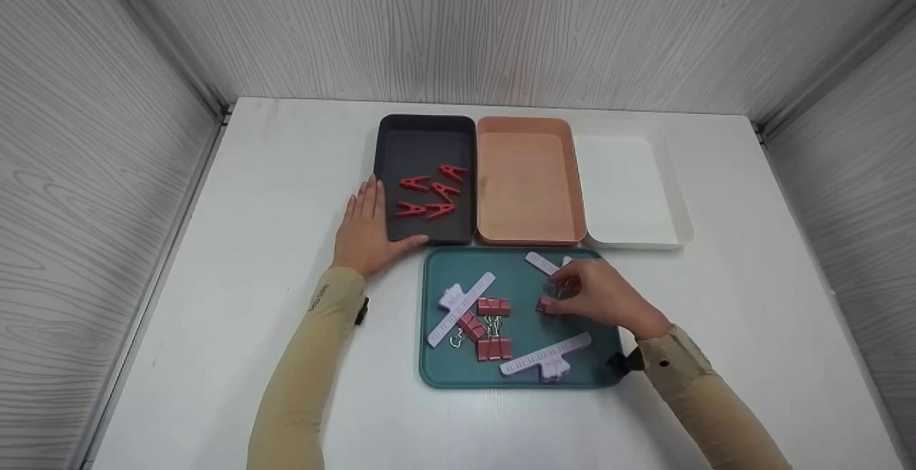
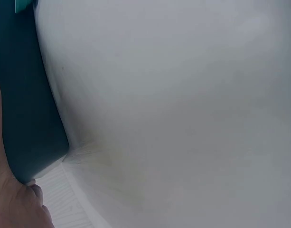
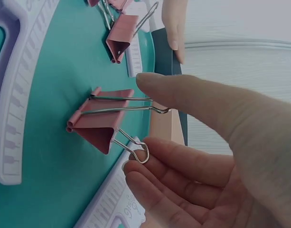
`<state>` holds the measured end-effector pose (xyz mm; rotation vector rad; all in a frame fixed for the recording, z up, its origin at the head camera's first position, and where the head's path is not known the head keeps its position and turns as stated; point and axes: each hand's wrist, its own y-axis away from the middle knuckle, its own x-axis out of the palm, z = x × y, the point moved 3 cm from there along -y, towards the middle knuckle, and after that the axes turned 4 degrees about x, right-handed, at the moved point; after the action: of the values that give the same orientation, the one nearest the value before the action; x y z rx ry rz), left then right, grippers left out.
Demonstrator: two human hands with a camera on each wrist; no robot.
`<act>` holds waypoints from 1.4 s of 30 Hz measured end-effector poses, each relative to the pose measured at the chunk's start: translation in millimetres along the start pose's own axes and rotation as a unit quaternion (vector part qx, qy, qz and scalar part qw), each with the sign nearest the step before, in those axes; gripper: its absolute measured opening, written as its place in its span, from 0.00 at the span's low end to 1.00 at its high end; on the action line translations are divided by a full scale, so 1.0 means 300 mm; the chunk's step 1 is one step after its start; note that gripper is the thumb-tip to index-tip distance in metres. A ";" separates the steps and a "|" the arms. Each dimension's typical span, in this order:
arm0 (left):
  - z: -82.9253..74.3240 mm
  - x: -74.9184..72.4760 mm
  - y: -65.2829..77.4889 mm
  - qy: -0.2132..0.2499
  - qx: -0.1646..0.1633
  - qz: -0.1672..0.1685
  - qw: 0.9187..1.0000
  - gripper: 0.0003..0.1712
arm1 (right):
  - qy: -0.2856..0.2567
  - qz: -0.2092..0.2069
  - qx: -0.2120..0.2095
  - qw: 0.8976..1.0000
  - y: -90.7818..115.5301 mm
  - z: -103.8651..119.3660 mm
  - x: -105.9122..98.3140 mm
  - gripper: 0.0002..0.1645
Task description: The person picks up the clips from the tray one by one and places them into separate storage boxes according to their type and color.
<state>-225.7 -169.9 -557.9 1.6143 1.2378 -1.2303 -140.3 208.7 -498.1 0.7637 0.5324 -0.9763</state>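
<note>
My right hand [image 1: 601,295] is over the right part of the teal tray [image 1: 447,262]. Its thumb and curled fingers are around the wire handles of a pink binder clip [image 3: 105,116]; whether the clip is off the tray, I cannot tell. My left hand [image 1: 365,234] lies with straight fingers along the black tray's [image 1: 427,232] left side, its thumb at the near edge. Several red clothespins [image 1: 444,191] lie in that black tray. More pink binder clips [image 1: 494,348] sit on the teal tray, among lilac ruler-shaped clips [image 1: 547,355].
An orange tray [image 1: 531,180] stands between the black tray and a white tray [image 1: 630,187], all in a row behind the teal one. Pale wood-grain walls [image 1: 486,33] close off the white table [image 1: 286,169] at the back and sides.
</note>
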 end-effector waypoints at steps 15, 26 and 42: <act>-0.001 0.001 0.000 0.011 -0.006 0.000 1.000 0.78 | -0.035 -0.071 -0.013 0.997 -0.019 -0.002 -0.024 0.28; 0.001 0.006 -0.001 0.004 -0.008 -0.002 1.000 0.78 | -0.057 -0.115 0.017 0.992 -0.042 0.000 -0.054 0.30; -0.001 -0.005 0.002 0.007 -0.003 0.006 1.000 0.77 | -0.098 -0.148 -0.013 0.984 -0.086 0.008 -0.141 0.30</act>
<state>-225.0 -170.1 -556.3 1.6260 1.2379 -1.2092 -182.7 220.6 -475.1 0.5659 0.4925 -1.3032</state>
